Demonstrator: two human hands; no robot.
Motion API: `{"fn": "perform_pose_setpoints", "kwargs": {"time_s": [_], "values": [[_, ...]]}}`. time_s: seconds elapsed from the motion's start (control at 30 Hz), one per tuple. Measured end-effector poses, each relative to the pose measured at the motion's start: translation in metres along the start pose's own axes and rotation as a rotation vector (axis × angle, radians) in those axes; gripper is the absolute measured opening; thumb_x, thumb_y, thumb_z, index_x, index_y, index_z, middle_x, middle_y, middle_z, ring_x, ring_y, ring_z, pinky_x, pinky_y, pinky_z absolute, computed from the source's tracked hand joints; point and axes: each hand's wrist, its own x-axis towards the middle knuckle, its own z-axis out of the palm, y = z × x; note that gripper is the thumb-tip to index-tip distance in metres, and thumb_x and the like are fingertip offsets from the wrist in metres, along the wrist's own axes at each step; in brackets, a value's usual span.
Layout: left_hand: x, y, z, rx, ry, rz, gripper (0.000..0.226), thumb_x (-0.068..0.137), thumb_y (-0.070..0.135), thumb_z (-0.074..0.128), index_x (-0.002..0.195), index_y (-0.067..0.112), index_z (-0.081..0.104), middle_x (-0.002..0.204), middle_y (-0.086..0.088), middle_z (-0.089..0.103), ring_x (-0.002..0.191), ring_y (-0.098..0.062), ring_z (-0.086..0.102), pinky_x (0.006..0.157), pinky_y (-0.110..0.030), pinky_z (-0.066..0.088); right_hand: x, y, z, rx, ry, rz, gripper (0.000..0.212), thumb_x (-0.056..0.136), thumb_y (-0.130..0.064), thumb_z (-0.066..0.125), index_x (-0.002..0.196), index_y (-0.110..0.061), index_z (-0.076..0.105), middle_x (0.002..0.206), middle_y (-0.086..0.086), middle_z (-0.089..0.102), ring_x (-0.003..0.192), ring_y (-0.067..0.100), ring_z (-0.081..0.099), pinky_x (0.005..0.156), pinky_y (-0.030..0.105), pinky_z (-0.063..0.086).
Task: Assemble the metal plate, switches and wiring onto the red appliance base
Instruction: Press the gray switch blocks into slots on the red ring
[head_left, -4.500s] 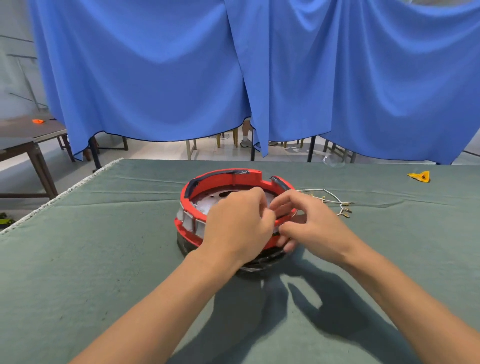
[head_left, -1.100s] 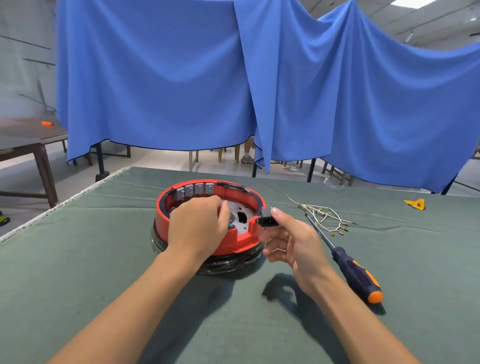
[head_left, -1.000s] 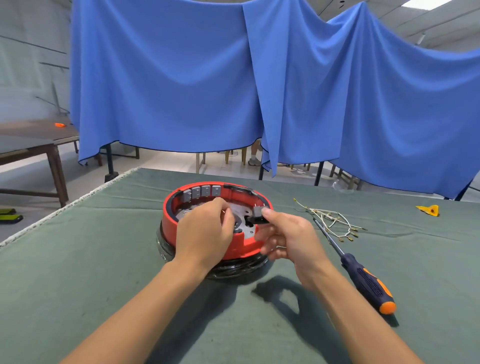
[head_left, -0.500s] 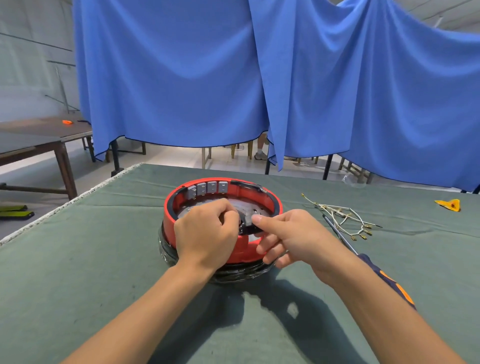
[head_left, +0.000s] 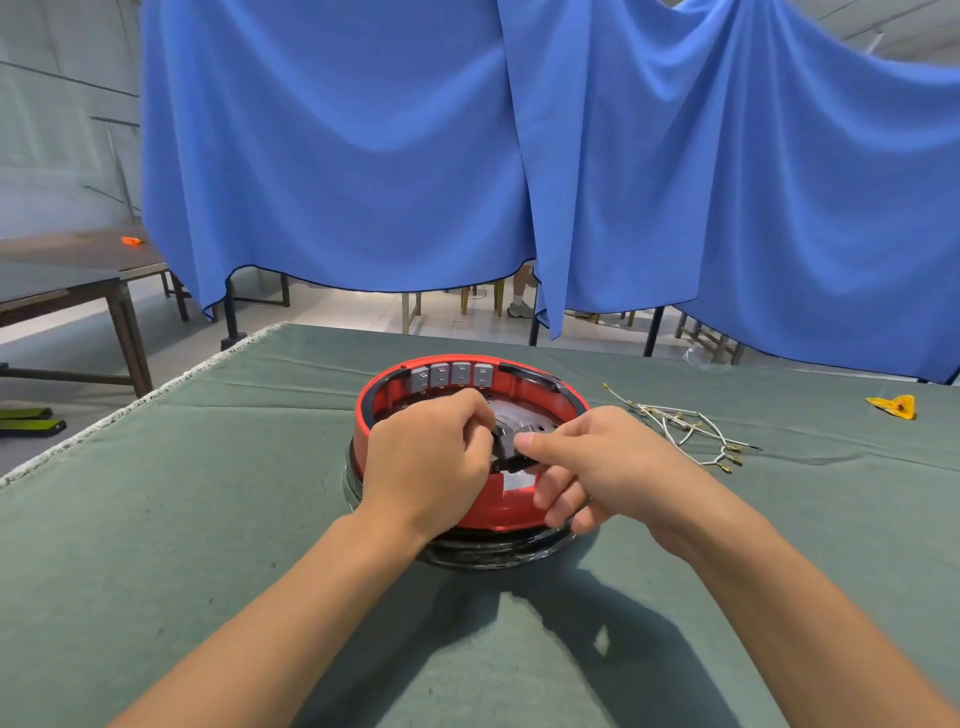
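Red base: the round red appliance base (head_left: 498, 506) sits on the green-covered desk (head_left: 156, 519), on top of a black ring (head_left: 493, 553) wrapped in shiny film.
Switches: four grey switches (head_left: 451, 375) line the inside of the far rim, side by side.
Metal plate: the metal plate (head_left: 511, 415) lies inside the base, mostly hidden by both hands.
Black part: a small black part (head_left: 506, 453) is at the near rim, between the two hands.
Left hand: the left hand (head_left: 428, 457) covers the near left rim, fingers curled, its grip closed against the black part.
Right hand: the right hand (head_left: 597, 462) pinches the black part, thumb on top, other fingers curled under it.
Wiring: the white wire harness (head_left: 685, 428) with brass terminals lies loose on the desk, right of the base and apart from it.
Around: a yellow scrap (head_left: 894, 406) lies far right; blue curtains (head_left: 363, 156) hang behind; another table (head_left: 67, 275) stands at left.
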Motion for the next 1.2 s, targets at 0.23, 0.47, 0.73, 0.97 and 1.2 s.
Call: {"fn": "perform_pose_setpoints", "kwargs": {"time_s": [0.23,0.47,0.73,0.97,1.2], "values": [[0.024,0.021,-0.028,-0.173,-0.55,-0.053,0.043,0.064,0.028,0.039,0.091,0.03,0.072,0.078,0.014,0.071,0.083,-0.01,0.065,0.081,-0.036,0.053,-0.002,-0.002,-0.001,-0.017,-0.018,-0.005,0.033,0.094,-0.031,0.058,0.099,0.001,0.063,0.05,0.0,0.061,0.043,0.013,0.058,0.04,0.019,0.043],[0.029,0.022,-0.038,-0.227,-0.653,0.004,0.025,0.079,0.019,0.064,0.101,0.025,0.073,0.085,0.014,0.072,0.076,0.004,0.063,0.074,-0.023,0.051,0.0,0.001,0.001,-0.056,0.034,-0.004,0.032,0.093,-0.035,0.057,0.09,-0.004,0.063,0.047,-0.003,0.062,0.044,0.013,0.061,0.04,0.019,0.043],[0.031,0.018,-0.041,-0.224,-0.637,-0.004,0.021,0.082,0.018,0.07,0.101,0.026,0.075,0.08,0.007,0.073,0.078,-0.013,0.067,0.078,-0.038,0.054,-0.001,0.006,-0.019,0.059,0.235,-0.048,0.024,0.089,-0.035,0.063,0.087,-0.011,0.06,0.05,-0.005,0.064,0.043,0.011,0.061,0.04,0.019,0.042],[0.031,0.019,-0.037,-0.178,-0.639,0.013,0.023,0.083,0.021,0.068,0.103,0.028,0.074,0.084,0.0,0.072,0.081,-0.018,0.064,0.076,-0.037,0.054,0.003,0.018,-0.017,-0.01,0.21,-0.029,0.014,0.091,-0.007,0.051,0.087,-0.012,0.063,0.059,-0.001,0.065,0.044,0.014,0.059,0.04,0.019,0.041],[0.028,0.024,-0.032,-0.086,-0.683,0.049,0.022,0.088,0.017,0.059,0.101,0.026,0.075,0.094,-0.009,0.073,0.09,-0.028,0.065,0.08,-0.045,0.054,0.007,0.028,-0.019,0.057,0.139,-0.031,0.01,0.094,-0.012,0.057,0.092,-0.016,0.065,0.064,0.004,0.065,0.045,0.016,0.059,0.038,0.02,0.042]]}}
